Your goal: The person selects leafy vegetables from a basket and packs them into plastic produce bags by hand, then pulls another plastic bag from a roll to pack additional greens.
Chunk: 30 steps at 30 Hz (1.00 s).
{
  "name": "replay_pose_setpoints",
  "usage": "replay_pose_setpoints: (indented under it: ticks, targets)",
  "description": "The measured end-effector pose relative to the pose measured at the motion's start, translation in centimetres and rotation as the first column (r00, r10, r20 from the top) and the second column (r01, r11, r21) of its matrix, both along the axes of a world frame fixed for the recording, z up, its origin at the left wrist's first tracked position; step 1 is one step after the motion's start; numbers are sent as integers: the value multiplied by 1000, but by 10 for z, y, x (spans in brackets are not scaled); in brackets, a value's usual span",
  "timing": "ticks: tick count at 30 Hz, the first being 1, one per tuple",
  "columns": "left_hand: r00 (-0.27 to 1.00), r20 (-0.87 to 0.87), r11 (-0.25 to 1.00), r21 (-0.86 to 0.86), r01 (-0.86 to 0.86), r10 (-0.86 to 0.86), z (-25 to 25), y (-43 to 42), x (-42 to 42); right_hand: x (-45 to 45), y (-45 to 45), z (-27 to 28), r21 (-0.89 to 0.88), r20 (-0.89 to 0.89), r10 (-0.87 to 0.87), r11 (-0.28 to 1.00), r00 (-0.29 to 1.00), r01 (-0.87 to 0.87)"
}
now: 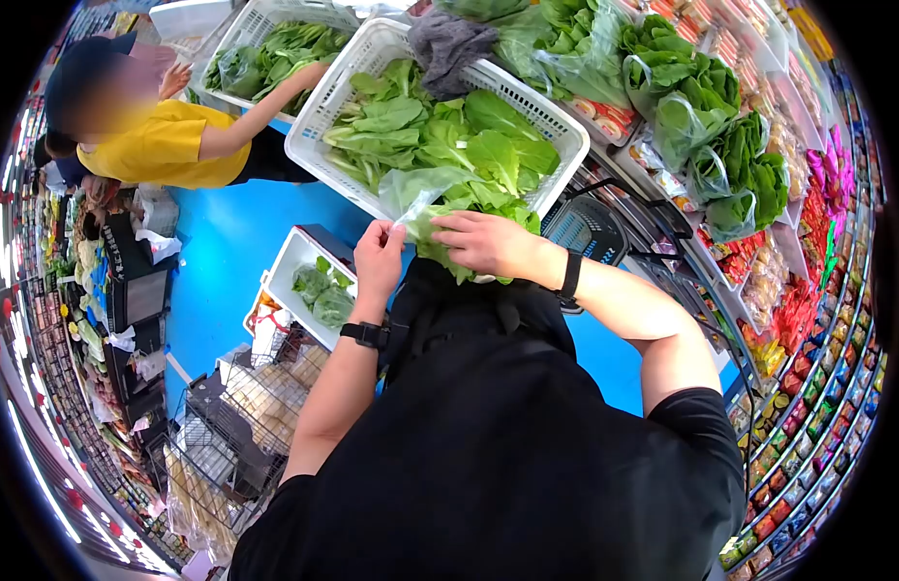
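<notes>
Crate (345, 73) of greens (401, 121), bag (420, 189) at near rim

White crate, slotted walls, mostly filled with loose greens. Grey cloth (449, 48) over far rim. Right hand (488, 242): fingers slightly spread, resting on greens at near rim. Left hand (379, 257): thumb and fingertips pinching clear plastic bag. How far bag covers greens, can't tell.

Left arm (325, 407) extended far, left hand (378, 256) with fingertips pinched to thumb, right arm (631, 302) bent, elbow out right, right hand (490, 242) palm down, fingers pointing left, hands near but apart
</notes>
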<state>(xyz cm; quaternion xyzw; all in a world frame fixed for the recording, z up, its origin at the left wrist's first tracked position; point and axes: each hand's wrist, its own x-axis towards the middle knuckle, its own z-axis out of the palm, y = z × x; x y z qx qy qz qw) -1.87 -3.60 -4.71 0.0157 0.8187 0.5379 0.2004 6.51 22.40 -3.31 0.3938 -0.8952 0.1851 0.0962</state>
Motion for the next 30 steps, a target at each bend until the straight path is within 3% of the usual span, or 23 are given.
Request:
replay_pose_setpoints:
  ticks: [1, 3, 5, 7, 9, 11, 12, 14, 15, 18, 20, 23, 27, 30]
  targets:
    - [1000, 10, 999, -39, 22, -21, 2, -2, 0, 2, -1, 21, -1, 5, 3, 1000, 1000, -3]
    - [1000, 16, 999, -44, 20, -19, 3, -2, -3, 11, -1, 62, 111, 311, -143, 987, 940, 113]
    - [1000, 22, 999, -45, 20, -19, 5, 1, -7, 14, -13, 70, 52, 291, -187, 982, 938, 180]
    - [1000, 6, 999, -38, -8, 8, 6, 3, -10, 12, -26, 86, -19, 373, -436, 879, 819, 476]
    - [1000, 8, 999, -29, -16, 16, 7, 5, -13, 18, -33, 73, 36, 330, -523, 839, 786, 543]
    - [1000, 12, 1000, -21, -16, 17, 5, 8, -19, 25, -35, 63, 221, 334, -629, 776, 702, 590]
    - [999, -35, 999, -36, -23, 21, -1, 8, -22, 26, -37, 50, 224, 338, -634, 772, 695, 596]
    - [989, -146, 998, -51, -24, 17, -17, 7, -27, 27, -42, 21, 242, 100, -663, 740, 742, 628]
    - [986, -166, 997, -80, -9, -4, -8, 11, -28, 26, -43, 14, 249, 111, -671, 733, 734, 633]
    - [981, -194, 997, -82, -3, -13, -4, 16, -28, 13, -42, 9, 71, -54, -551, 830, 833, 554]
    - [981, -141, 989, -74, 126, -136, 1, 14, -25, 6, -43, 14, 45, -89, -509, 857, 856, 514]
    - [967, -195, 985, -74, 153, -165, 15, 19, -9, -2, -45, 4, 36, -130, -449, 889, 884, 457]
    - [979, -172, 994, -25, 110, -112, 9, 21, 2, -15, -52, -9, 38, -153, -435, 895, 887, 445]
    - [965, -251, 997, -48, 66, -76, 10, 24, 4, -24, -60, -14, 84, -150, -434, 890, 889, 448]
